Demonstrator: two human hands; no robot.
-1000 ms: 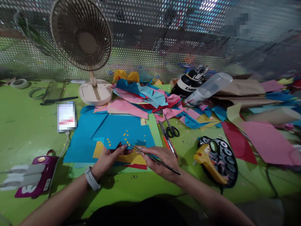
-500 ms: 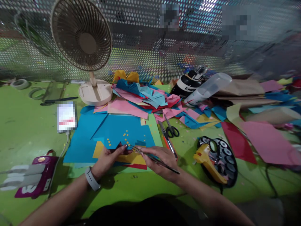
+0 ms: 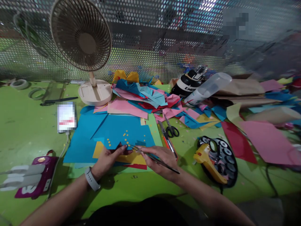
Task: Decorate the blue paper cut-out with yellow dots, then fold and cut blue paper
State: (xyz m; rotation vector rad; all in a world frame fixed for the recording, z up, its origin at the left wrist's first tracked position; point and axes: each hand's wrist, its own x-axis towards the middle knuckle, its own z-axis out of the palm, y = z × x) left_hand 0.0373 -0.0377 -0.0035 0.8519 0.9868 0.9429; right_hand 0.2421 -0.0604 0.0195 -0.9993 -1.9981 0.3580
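Tweezers [image 3: 169, 167] are gripped in my right hand [image 3: 161, 160], their tips pointing left to the fingertips of my left hand [image 3: 108, 159]. Thumb and fingers of that left hand pinch a small dark piece, mostly hidden, so its kind cannot be made out. Beneath both hands lie a yellow paper sheet [image 3: 98, 150] and a larger blue sheet [image 3: 82, 141]. Several tiny yellow paper bits [image 3: 124, 134] are scattered on the blue just beyond my fingers. A red paper edge [image 3: 138, 167] shows under the yellow.
Right of the sheets lie scissors [image 3: 172, 131], a cutter [image 3: 171, 146] and a yellow glue gun [image 3: 204, 157] on a black palette [image 3: 227, 157]. Behind are a fan [image 3: 95, 94], crumpled coloured paper [image 3: 141, 97] and bottles [image 3: 188, 84]. A phone [image 3: 66, 116] and a purple power strip [image 3: 39, 175] are left.
Almost nothing differs. Both hands and the tweezers stay in the same place, with at most a very slight shift at the tips.
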